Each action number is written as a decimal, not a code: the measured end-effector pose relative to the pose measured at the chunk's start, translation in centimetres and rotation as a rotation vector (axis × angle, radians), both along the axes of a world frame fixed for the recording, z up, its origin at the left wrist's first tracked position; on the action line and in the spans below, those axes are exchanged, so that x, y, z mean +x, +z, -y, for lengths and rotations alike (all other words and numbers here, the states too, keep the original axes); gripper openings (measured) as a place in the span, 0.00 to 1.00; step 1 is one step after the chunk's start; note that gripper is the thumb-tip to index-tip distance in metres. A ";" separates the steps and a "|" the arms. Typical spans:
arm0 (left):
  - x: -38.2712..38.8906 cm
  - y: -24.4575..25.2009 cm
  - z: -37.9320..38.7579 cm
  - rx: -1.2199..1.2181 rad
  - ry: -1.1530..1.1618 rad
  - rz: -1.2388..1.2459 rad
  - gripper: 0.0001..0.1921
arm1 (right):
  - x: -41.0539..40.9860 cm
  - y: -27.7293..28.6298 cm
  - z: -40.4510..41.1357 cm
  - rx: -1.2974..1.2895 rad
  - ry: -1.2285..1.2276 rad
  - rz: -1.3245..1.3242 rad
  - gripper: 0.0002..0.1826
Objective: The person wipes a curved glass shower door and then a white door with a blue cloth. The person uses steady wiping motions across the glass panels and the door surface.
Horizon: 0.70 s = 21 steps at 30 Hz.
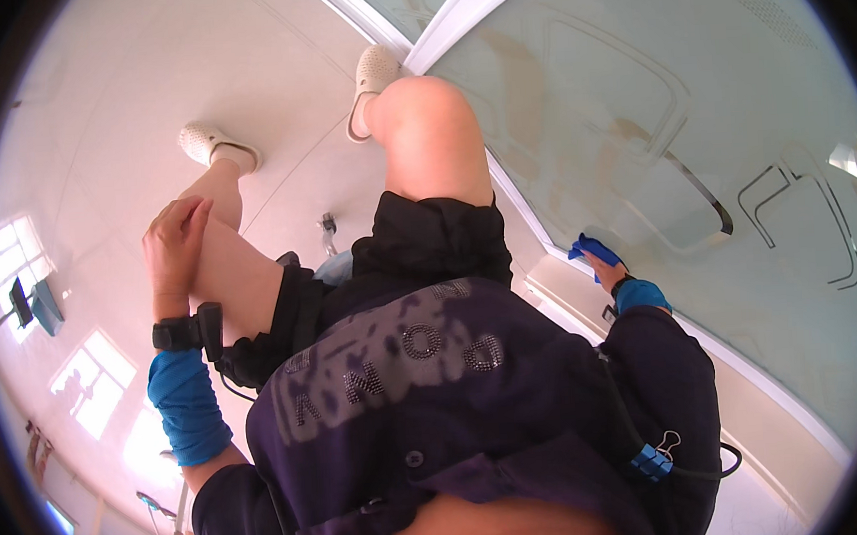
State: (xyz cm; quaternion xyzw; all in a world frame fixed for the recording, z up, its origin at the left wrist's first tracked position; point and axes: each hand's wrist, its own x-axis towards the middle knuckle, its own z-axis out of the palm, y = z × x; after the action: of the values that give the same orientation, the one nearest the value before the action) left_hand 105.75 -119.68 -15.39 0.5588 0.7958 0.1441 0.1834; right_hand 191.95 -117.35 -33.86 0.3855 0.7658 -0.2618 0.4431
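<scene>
On the right, my right hand (606, 267) holds a folded blue cloth (593, 250) against the lower edge of a large glass panel (658, 204), beside its white frame (758, 388). Part of the hand is hidden by the cloth. My left hand (173, 244) rests on my left leg near the knee, holding nothing, its fingers loosely bent. Both wrists carry black straps with small devices, and blue sleeves cover the forearms above them.
Light tiled floor (282, 115) lies under my feet in beige clogs (377, 70). A low ledge (560, 289) runs below the glass. At the far left stand a broom and a dustpan (47, 308). A stool's metal leg (329, 225) shows between my legs.
</scene>
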 end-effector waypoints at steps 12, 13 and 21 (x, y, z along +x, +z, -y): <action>0.5 -0.2 0.4 0.038 0.001 -0.006 0.09 | -19.3 -13.0 -11.0 0.048 -0.676 -0.863 0.26; 0.5 -0.1 0.3 0.044 0.001 -0.016 0.08 | -22.3 -12.9 -13.1 0.082 -0.632 -0.955 0.25; 0.6 0.5 -0.1 0.090 0.003 0.043 0.09 | -37.7 -9.0 -22.8 0.650 0.073 -0.726 0.24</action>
State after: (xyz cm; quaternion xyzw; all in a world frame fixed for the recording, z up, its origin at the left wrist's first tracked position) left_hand 106.35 -119.62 -14.90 0.5621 0.7851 0.1921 0.1750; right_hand 154.26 -94.57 -42.87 0.3605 0.9260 -0.1112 0.0129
